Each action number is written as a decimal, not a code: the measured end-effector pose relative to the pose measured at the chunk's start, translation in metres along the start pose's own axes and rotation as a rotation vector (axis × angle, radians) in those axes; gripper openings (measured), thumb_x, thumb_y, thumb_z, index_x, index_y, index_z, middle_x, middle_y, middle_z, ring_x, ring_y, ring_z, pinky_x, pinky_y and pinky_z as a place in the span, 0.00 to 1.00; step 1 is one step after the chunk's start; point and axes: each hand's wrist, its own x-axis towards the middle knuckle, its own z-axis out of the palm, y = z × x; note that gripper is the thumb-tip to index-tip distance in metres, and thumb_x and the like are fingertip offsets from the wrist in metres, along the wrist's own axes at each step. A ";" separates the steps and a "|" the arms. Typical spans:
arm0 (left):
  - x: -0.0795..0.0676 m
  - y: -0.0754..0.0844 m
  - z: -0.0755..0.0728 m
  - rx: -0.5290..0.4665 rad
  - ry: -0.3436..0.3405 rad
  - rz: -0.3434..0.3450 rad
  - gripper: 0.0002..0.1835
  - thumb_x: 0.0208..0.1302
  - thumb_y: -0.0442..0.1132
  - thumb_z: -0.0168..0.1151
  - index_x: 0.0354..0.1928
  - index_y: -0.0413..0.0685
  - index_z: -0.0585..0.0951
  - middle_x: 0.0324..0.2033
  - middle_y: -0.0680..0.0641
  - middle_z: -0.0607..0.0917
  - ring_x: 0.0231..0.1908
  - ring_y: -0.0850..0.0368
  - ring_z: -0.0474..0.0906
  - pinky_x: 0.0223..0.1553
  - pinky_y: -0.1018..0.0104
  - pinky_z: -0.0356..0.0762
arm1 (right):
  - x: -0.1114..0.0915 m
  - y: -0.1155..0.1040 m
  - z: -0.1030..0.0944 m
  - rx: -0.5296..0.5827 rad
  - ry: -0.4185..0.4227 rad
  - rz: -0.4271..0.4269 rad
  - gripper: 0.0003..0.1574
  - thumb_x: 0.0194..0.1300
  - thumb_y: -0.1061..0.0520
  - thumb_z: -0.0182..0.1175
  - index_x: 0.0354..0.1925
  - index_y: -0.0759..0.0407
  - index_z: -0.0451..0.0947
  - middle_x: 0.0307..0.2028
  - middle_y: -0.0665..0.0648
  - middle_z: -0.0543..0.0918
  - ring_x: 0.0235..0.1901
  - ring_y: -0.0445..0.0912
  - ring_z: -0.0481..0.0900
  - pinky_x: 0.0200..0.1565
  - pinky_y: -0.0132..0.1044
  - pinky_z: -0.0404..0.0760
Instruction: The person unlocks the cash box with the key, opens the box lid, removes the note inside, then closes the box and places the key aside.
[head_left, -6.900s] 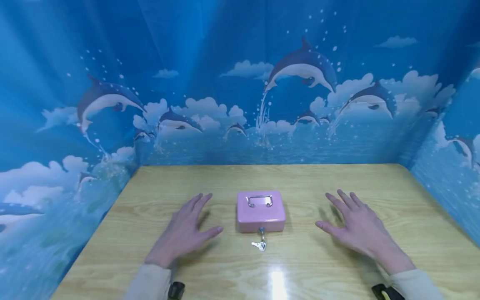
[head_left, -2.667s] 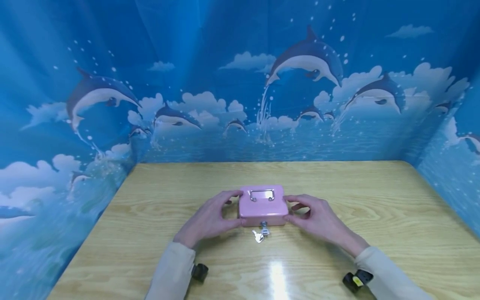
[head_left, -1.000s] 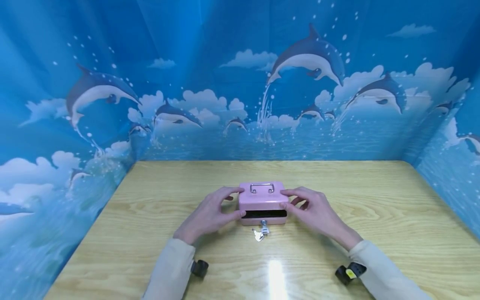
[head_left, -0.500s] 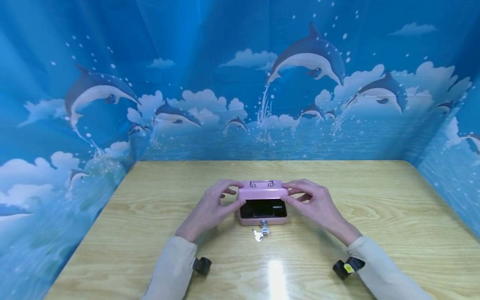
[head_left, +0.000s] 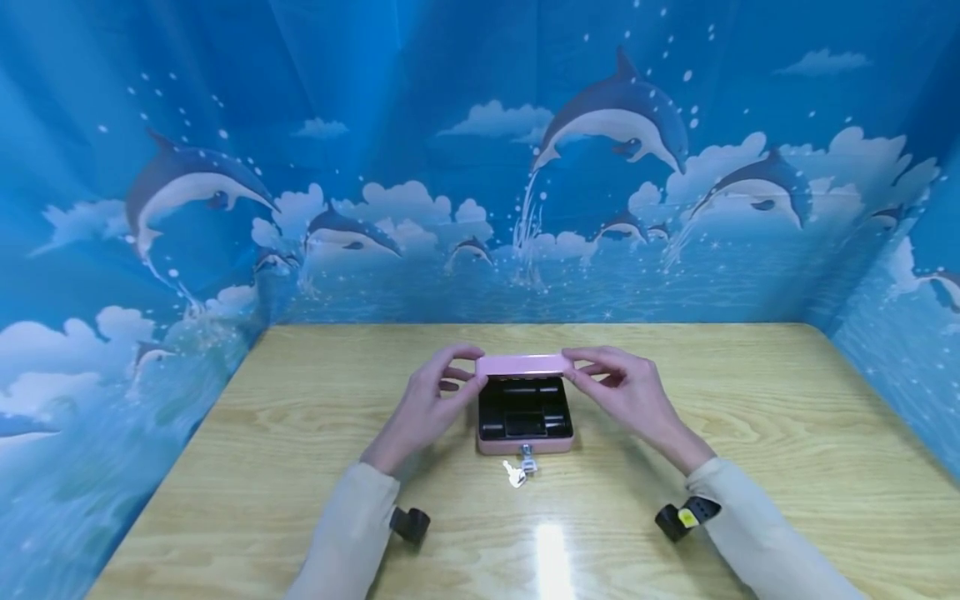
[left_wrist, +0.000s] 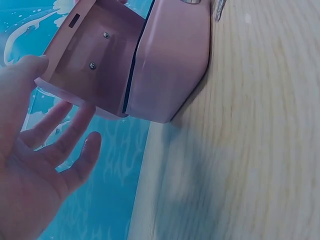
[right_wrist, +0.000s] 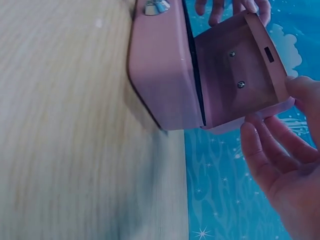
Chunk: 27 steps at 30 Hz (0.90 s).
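Holding the lid (head_left: 523, 365) raised, left hand (head_left: 422, 408) and right hand (head_left: 633, 398) pinch its ends between thumb and fingers; the box (head_left: 495, 447) sits on the table (head_left: 262, 433) beneath, keys (head_left: 515, 475) at its front. Should one grip slip, the lid could fall — perhaps nipping a thumb — while pushing back too hard might tip the box or slide it backward.

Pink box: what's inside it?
The pink box holds a black insert divided into compartments; I can make out no loose items in them. Whatever lies beneath the insert is covered and can't be seen.
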 end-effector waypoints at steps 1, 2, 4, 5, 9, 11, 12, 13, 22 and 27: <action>0.001 0.000 0.000 -0.010 0.001 -0.004 0.21 0.73 0.48 0.63 0.64 0.56 0.76 0.63 0.52 0.80 0.54 0.51 0.84 0.56 0.52 0.84 | 0.002 0.000 -0.001 0.009 -0.012 0.030 0.18 0.69 0.54 0.68 0.56 0.52 0.86 0.51 0.57 0.89 0.38 0.49 0.90 0.37 0.30 0.88; 0.003 0.000 0.001 -0.019 0.001 -0.006 0.21 0.73 0.48 0.63 0.64 0.57 0.76 0.62 0.52 0.80 0.54 0.51 0.84 0.57 0.52 0.84 | 0.003 0.000 -0.002 0.021 -0.023 0.059 0.19 0.70 0.52 0.67 0.57 0.52 0.85 0.52 0.57 0.89 0.39 0.50 0.90 0.38 0.30 0.88; 0.006 -0.001 0.001 -0.035 0.001 -0.021 0.20 0.73 0.49 0.62 0.64 0.58 0.76 0.61 0.51 0.80 0.54 0.52 0.84 0.57 0.53 0.84 | 0.006 0.000 -0.003 0.052 -0.045 0.119 0.20 0.71 0.49 0.66 0.58 0.51 0.84 0.53 0.58 0.88 0.40 0.50 0.89 0.39 0.34 0.89; 0.007 -0.001 0.001 -0.037 0.003 -0.029 0.20 0.73 0.49 0.62 0.64 0.59 0.76 0.61 0.51 0.80 0.54 0.52 0.84 0.57 0.54 0.84 | 0.008 0.001 -0.003 0.067 -0.054 0.147 0.21 0.71 0.47 0.66 0.59 0.51 0.84 0.53 0.58 0.88 0.41 0.50 0.89 0.39 0.36 0.89; 0.013 -0.002 0.000 -0.036 0.016 -0.056 0.20 0.73 0.52 0.62 0.64 0.62 0.76 0.59 0.50 0.81 0.51 0.52 0.84 0.54 0.55 0.86 | 0.015 0.001 -0.003 0.113 -0.082 0.215 0.23 0.70 0.43 0.65 0.60 0.48 0.83 0.53 0.58 0.88 0.40 0.44 0.88 0.40 0.44 0.90; 0.016 -0.002 -0.001 -0.032 0.022 -0.067 0.20 0.73 0.53 0.62 0.63 0.64 0.76 0.59 0.50 0.81 0.50 0.52 0.84 0.51 0.55 0.86 | 0.018 0.002 -0.003 0.128 -0.090 0.226 0.24 0.70 0.42 0.65 0.60 0.48 0.83 0.53 0.57 0.88 0.40 0.42 0.88 0.40 0.46 0.90; 0.017 -0.003 -0.001 -0.034 0.022 -0.071 0.20 0.73 0.54 0.62 0.63 0.65 0.76 0.59 0.50 0.81 0.49 0.51 0.85 0.50 0.56 0.87 | 0.020 0.002 -0.003 0.140 -0.092 0.229 0.24 0.70 0.42 0.65 0.60 0.48 0.83 0.54 0.58 0.87 0.41 0.42 0.88 0.41 0.47 0.90; 0.018 -0.003 -0.001 -0.038 0.025 -0.077 0.19 0.73 0.54 0.61 0.63 0.65 0.76 0.58 0.50 0.81 0.49 0.51 0.85 0.49 0.56 0.87 | 0.021 0.002 -0.002 0.153 -0.093 0.235 0.25 0.70 0.42 0.65 0.61 0.48 0.82 0.54 0.58 0.87 0.42 0.43 0.88 0.41 0.47 0.90; 0.026 -0.002 0.001 -0.057 0.064 -0.102 0.21 0.73 0.52 0.62 0.64 0.61 0.77 0.56 0.48 0.83 0.46 0.51 0.85 0.44 0.58 0.87 | 0.032 0.002 0.001 0.212 -0.084 0.337 0.28 0.72 0.40 0.63 0.65 0.47 0.79 0.57 0.61 0.84 0.45 0.51 0.88 0.40 0.44 0.91; 0.027 -0.003 0.002 -0.040 0.048 -0.089 0.24 0.73 0.49 0.63 0.68 0.61 0.74 0.59 0.46 0.81 0.47 0.50 0.86 0.47 0.57 0.88 | 0.038 0.004 0.002 0.223 -0.078 0.352 0.30 0.71 0.38 0.62 0.65 0.48 0.79 0.57 0.62 0.83 0.48 0.61 0.87 0.41 0.47 0.91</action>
